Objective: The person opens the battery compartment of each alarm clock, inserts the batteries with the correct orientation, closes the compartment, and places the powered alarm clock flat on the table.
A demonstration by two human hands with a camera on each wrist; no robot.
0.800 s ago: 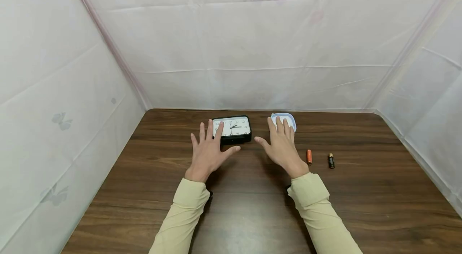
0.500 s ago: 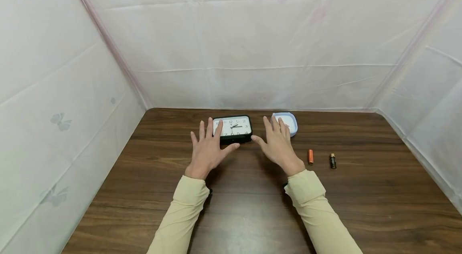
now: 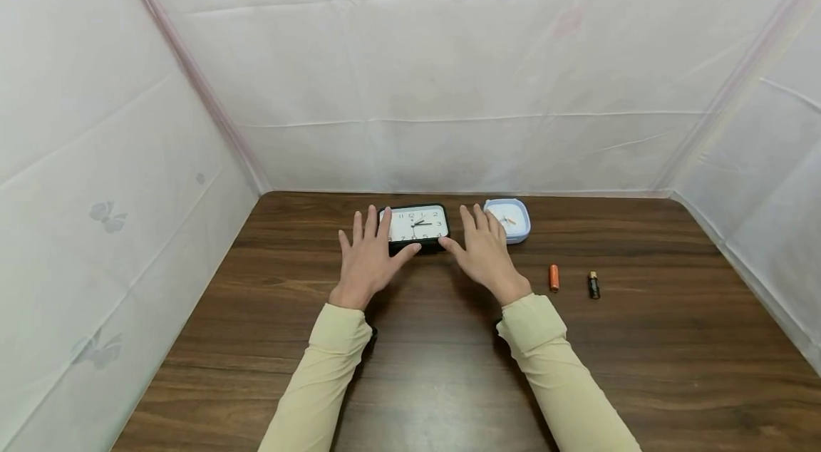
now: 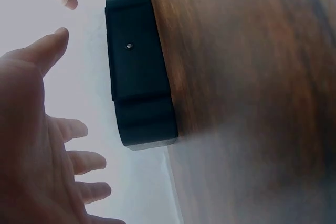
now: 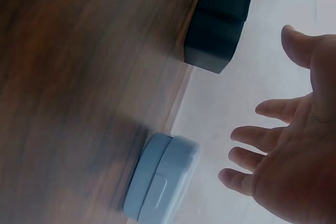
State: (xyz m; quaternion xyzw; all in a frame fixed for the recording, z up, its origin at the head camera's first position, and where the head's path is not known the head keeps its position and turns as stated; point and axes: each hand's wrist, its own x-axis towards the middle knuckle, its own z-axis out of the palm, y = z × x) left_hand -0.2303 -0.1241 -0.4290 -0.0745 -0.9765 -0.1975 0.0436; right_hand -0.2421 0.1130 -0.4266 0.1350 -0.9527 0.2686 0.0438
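Observation:
A black rectangular clock (image 3: 420, 224) with a white dial lies face up near the table's back edge. My left hand (image 3: 367, 263), fingers spread, hovers at its left end and covers part of the dial in the head view. At the clock's right end is my right hand (image 3: 484, 252), fingers straight, thumb tip overlapping the near right corner. Both wrist views show a gap between each hand and the clock's black side (image 4: 139, 51). Just right of the right hand sits a small light-blue clock (image 3: 517, 218), partly behind its fingers.
An orange battery (image 3: 554, 278) and a black battery with a gold end (image 3: 594, 285) lie on the wooden table (image 3: 423, 381), right of the right hand. White sheeting (image 3: 410, 81) walls the back and both sides.
My right hand has moved left, off the light-blue clock's face and toward the black clock's right end. My left hand has shifted slightly, still beside the black clock.

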